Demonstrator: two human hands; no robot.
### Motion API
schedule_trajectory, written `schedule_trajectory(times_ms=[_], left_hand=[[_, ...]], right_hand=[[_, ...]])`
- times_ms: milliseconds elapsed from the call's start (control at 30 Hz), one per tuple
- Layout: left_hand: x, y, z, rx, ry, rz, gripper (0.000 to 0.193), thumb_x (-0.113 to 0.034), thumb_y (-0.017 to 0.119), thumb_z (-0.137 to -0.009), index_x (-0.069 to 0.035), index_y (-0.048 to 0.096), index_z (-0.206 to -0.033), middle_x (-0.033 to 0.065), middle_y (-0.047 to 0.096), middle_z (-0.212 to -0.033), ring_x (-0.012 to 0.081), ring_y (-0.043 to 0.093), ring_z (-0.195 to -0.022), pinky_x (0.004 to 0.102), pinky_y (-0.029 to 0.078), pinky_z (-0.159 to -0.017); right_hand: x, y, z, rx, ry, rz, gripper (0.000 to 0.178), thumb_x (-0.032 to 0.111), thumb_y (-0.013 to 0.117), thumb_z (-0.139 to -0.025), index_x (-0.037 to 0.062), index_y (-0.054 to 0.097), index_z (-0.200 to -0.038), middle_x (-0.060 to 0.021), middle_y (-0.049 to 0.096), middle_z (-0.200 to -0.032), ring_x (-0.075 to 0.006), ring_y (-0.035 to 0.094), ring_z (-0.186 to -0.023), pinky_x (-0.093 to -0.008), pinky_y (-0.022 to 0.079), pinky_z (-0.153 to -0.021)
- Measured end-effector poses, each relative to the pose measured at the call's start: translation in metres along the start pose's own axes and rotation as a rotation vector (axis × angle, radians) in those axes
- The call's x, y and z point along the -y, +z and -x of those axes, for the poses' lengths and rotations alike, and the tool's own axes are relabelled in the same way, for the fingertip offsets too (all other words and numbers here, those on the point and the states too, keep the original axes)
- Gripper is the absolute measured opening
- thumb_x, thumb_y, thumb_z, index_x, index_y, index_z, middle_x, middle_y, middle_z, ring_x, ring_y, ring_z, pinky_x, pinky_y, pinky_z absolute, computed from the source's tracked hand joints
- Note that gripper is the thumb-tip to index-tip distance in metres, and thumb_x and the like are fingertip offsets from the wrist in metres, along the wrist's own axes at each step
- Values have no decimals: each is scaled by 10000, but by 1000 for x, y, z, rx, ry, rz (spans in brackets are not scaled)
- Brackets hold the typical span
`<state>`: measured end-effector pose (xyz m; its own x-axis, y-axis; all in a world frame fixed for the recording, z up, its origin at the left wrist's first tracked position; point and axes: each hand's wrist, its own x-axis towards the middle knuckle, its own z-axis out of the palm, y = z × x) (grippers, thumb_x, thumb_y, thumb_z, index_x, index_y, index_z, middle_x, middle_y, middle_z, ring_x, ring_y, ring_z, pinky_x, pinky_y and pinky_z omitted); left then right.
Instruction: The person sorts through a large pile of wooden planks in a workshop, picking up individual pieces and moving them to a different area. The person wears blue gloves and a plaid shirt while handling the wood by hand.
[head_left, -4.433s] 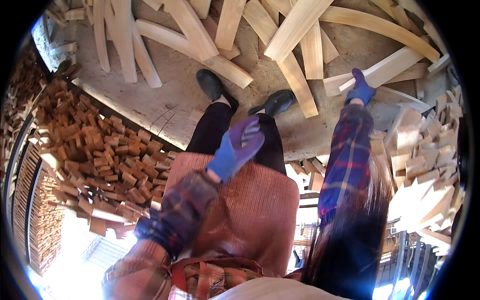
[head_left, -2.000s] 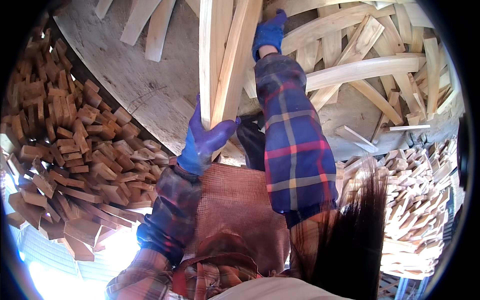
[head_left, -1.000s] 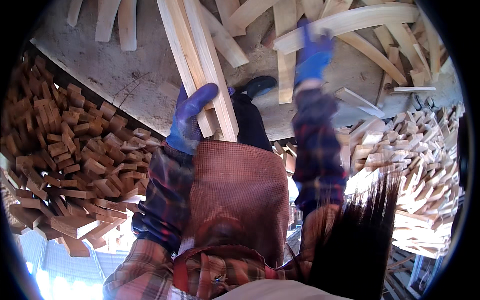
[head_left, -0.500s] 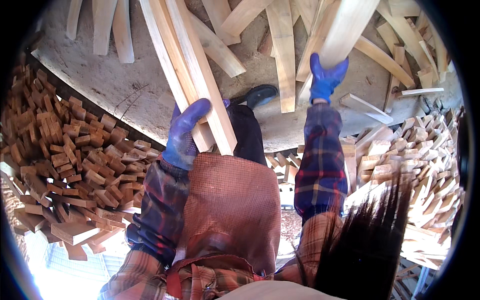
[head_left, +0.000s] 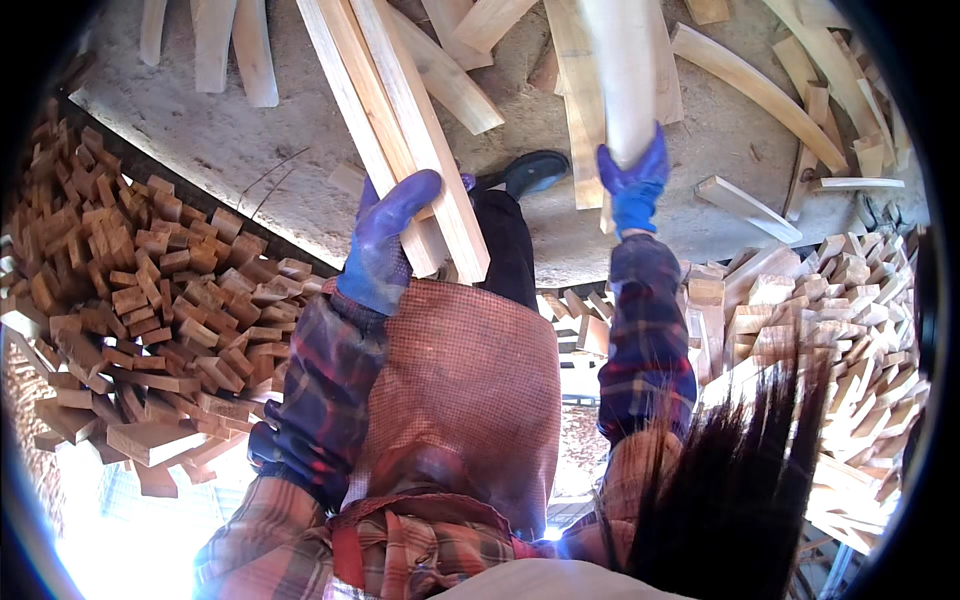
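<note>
My left hand, in a blue and purple glove, is closed around a bundle of several long pale wooden boards. Their near ends reach just past the hand, in front of my reddish apron. Farther right, my gloved right hand grips the near end of a single wooden plank, its thumb on one side and fingers on the other. That plank points away from me and is slightly smeared by motion. Beneath it on the ground lies another board.
Stacks of brown wood blocks rise on the left, and paler stacked wood on the right. Loose boards lie on the dusty concrete, among them a curved one and a short one. A dark shoe shows ahead.
My right hand has shifted left with its plank, which now points more straight ahead. The left hand keeps its boards and has moved slightly right and nearer. The view has shifted a little.
</note>
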<state>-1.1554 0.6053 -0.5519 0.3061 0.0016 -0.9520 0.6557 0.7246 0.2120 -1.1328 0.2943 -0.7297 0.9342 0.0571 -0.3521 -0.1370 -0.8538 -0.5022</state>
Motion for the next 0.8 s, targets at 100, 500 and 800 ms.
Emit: schedule_trajectory(times_ms=[100, 500, 800], left_hand=[[-2, -1, -1, -22, -19, -46, 628, -251, 657, -829, 41, 404, -1324, 174, 582, -1110, 275, 616, -1017, 373, 530, -881], [-2, 0, 0, -54, -33, 33, 566, -209, 668, -822, 45, 432, -1270, 205, 635, -1010, 284, 669, -863, 380, 579, -760], [6, -25, 15, 125, -94, 142, 599, -278, 671, -831, 52, 446, -1278, 194, 605, -1066, 288, 641, -970, 391, 559, -850]], right_hand=[[4, 35, -1, 133, 135, -29, 930, 392, 850, -636, -6, 421, -1359, -199, 579, -1202, -314, 583, -1079, -393, 460, -948], [5, 20, -50, 758, 335, -289, 713, 326, 867, -665, -16, 576, -1219, -120, 674, -1053, -216, 631, -984, -337, 477, -898], [77, -64, -37, 780, 499, -270, 844, 391, 866, -636, -63, 498, -1246, -178, 635, -1102, -243, 625, -994, -352, 463, -922]])
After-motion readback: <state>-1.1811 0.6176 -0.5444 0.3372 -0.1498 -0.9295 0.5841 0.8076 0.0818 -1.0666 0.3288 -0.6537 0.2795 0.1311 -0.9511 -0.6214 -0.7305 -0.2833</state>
